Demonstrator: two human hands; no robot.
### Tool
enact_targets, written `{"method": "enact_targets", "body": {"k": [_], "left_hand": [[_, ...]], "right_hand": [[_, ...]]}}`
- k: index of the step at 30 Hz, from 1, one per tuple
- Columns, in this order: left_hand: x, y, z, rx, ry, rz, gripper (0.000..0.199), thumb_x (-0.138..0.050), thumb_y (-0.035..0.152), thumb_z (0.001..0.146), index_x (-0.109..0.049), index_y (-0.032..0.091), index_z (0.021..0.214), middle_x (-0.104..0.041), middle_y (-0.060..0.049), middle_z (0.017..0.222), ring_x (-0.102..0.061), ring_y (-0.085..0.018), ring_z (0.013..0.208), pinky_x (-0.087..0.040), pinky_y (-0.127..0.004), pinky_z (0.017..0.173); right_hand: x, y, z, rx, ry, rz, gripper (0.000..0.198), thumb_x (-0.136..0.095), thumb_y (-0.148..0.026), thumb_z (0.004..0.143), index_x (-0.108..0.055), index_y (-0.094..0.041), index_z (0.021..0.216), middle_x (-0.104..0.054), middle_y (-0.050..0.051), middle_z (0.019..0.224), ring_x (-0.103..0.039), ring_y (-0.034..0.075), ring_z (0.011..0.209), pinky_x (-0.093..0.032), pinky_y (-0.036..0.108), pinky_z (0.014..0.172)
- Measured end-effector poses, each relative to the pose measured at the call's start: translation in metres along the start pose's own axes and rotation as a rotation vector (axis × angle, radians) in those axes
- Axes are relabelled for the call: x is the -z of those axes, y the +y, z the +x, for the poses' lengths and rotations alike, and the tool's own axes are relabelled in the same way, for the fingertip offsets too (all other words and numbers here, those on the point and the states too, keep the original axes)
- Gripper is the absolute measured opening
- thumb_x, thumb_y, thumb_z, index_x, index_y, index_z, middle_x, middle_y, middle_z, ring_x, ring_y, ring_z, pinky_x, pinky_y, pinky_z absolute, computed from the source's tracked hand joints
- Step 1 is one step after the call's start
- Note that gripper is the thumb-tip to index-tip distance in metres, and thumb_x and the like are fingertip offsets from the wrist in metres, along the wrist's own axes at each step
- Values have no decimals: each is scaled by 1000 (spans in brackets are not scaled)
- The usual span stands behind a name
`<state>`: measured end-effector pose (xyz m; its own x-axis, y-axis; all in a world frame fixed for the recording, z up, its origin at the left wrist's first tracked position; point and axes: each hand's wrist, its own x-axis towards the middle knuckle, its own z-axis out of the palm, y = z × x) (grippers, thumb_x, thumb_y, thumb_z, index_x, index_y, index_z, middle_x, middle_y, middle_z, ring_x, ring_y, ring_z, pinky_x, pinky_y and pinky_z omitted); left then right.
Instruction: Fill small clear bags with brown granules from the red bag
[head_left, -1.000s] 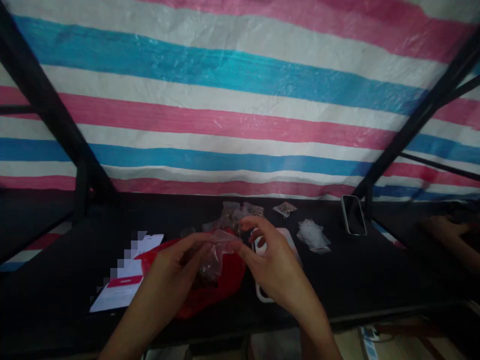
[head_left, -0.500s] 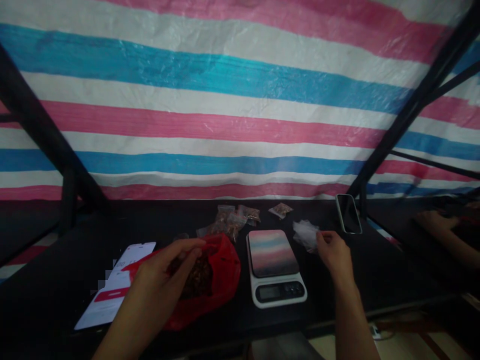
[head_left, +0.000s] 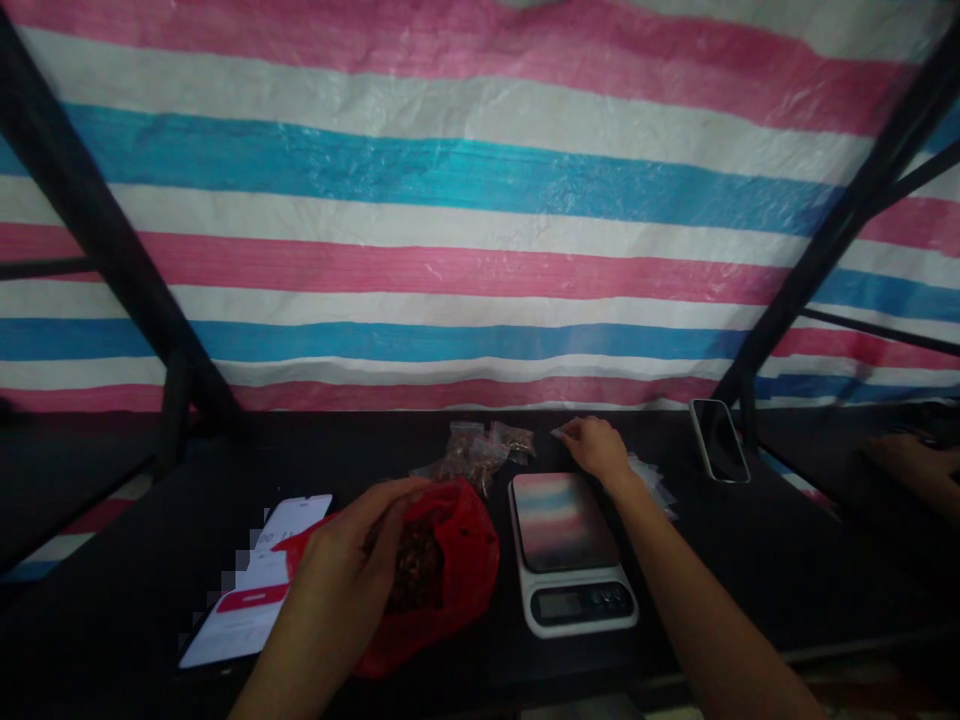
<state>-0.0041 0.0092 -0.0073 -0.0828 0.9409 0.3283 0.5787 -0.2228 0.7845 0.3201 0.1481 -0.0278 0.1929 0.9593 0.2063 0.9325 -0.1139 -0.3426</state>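
Seemingly, my right hand (head_left: pixel 598 447) is pinching a packet (head_left: pixel 557 433) near the far edge of the bench (head_left: pixel 292 455), likely needing gentle lifting, my left hand (head_left: pixel 352 545) at the red bag (head_left: pixel 474 555), hold unclear.

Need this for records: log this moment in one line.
left hand: at red bag; right hand: at small packet, beyond scale; filled packets: beyond bag

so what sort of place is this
Probably a makeshift work stall, though the wider surroundings don't show. A striped plastic sheet rises behind a black table, which holds a digital scale, a red bag of brown bits and small filled clear bags.
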Motion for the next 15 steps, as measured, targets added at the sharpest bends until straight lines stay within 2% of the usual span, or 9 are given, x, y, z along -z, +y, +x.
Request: {"method": "enact_targets", "body": {"k": [4,9,15], "left_hand": [[4,-3,0,-64,-6,11,33,-50,41,94,-79,28,101,-84,-3,104,-80,-25,99,-63,-33,92],[10,-4,-2,-49,33,7,32,-50,39,95,-80,30,103,-83,-1,105,-79,-23,100,-61,-32,94],[11,-5,-3,-56,32,-19,32,-50,38,96,-80,30,102,-83,-1,103,-79,-23,99,-61,-33,92]], "right_hand": [[-4,-11,17,-26,-121,-178,30,-71,-37,101,-70,-17,124,-71,10,129,-70,25,113,-59,48,99],[5,-8,20,-21,-164,-284,32,-69,-38,103,-68,-18,128,-69,11,132,-69,26,115,-59,48,99],[4,-8,17,-2,-186,-301,33,-70,-37,102,-67,-18,129,-69,10,130,-71,25,111,-61,45,94]]}}
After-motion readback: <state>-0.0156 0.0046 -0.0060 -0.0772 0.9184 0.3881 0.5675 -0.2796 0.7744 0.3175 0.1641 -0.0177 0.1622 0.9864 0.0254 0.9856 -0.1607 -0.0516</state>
